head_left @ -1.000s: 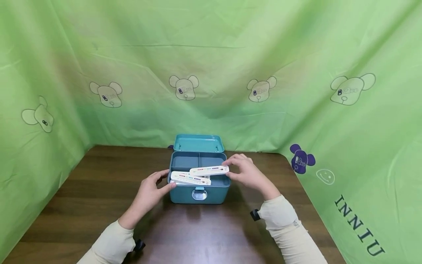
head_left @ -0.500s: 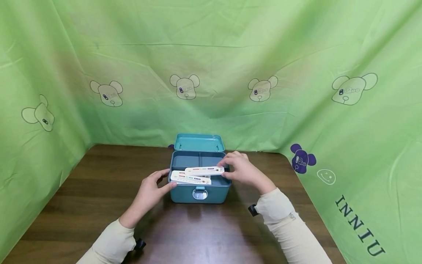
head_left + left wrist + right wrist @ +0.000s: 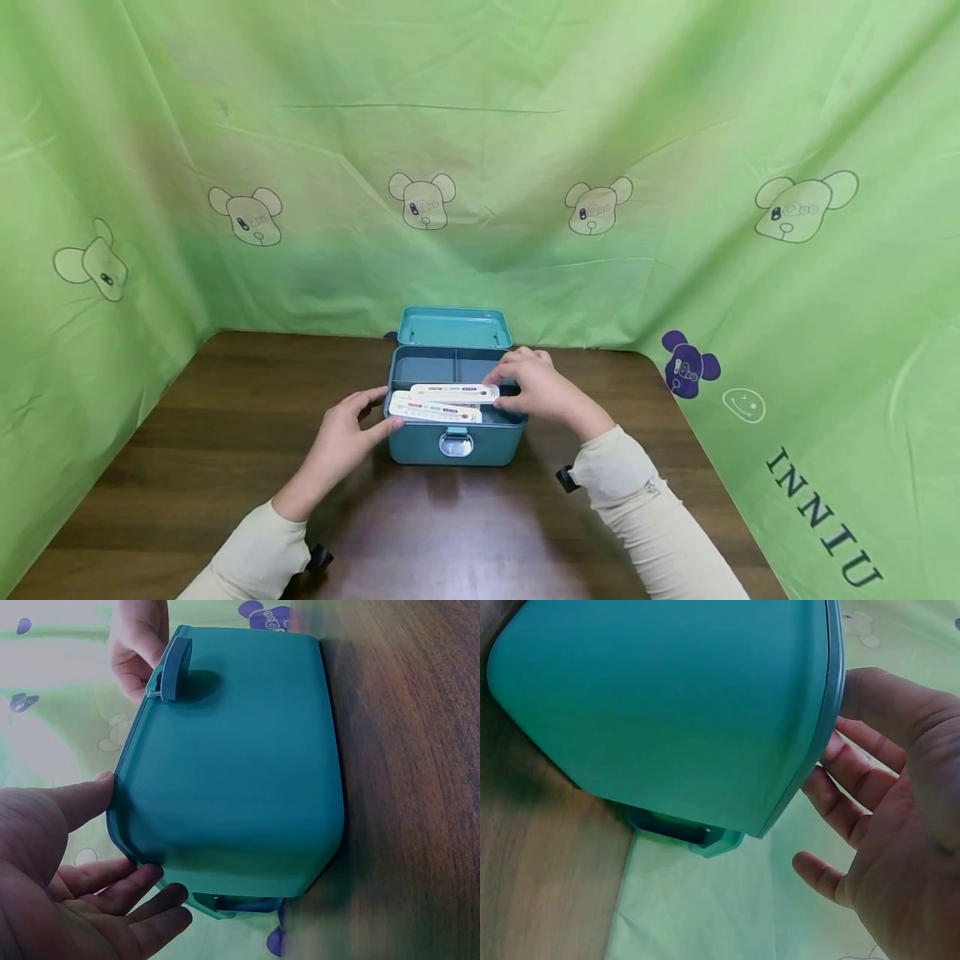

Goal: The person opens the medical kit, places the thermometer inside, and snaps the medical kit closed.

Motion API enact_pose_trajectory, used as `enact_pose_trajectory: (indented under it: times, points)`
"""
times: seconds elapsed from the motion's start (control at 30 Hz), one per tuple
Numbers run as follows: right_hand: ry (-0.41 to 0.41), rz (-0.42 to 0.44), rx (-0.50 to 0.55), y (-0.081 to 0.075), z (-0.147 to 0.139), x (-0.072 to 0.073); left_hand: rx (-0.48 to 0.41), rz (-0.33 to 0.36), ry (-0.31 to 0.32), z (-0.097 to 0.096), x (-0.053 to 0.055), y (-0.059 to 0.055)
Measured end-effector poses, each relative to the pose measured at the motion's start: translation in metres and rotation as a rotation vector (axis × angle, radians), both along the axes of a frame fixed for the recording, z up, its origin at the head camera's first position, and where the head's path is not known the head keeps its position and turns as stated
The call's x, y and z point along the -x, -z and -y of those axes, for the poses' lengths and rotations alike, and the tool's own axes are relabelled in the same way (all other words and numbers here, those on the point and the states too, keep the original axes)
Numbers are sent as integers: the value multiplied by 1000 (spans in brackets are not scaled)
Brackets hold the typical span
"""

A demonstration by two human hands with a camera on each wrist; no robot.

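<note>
A teal storage box (image 3: 491, 446) stands on the table with its lid (image 3: 454, 327) tipped back. My right hand (image 3: 542, 390) pinches the right end of a slim white packet (image 3: 446, 393) with coloured print, held low inside the box's front part. Beneath and in front of it lie other white packets (image 3: 431, 410) of the same look. At the box's left front corner, my left hand (image 3: 347, 432) grips the rim, thumb on the front edge and fingers along the side. In the right wrist view, the box wall (image 3: 667, 712) hides the packet.
A divider (image 3: 454, 365) splits the back part of the box into two compartments. On its front sits a metallic latch (image 3: 456, 445). The brown wooden table (image 3: 247, 400) meets a green printed cloth (image 3: 480, 108) at the back and sides.
My right hand has moved left and slightly down with the white packet, which now sits lower over the other packets. The left hand keeps its place on the box.
</note>
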State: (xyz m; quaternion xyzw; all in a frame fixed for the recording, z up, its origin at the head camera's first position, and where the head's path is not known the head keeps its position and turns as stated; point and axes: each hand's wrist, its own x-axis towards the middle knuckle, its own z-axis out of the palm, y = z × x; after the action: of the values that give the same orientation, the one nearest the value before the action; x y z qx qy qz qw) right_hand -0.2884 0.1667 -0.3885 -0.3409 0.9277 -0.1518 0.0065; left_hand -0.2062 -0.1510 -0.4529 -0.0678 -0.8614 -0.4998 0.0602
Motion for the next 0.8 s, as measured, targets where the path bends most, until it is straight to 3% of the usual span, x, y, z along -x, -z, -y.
enact_pose_trajectory:
  times: [0.8]
  points:
    - [-31, -103, -12, 16, 22, -7, 7, -5, -4, 1, 2, 1]
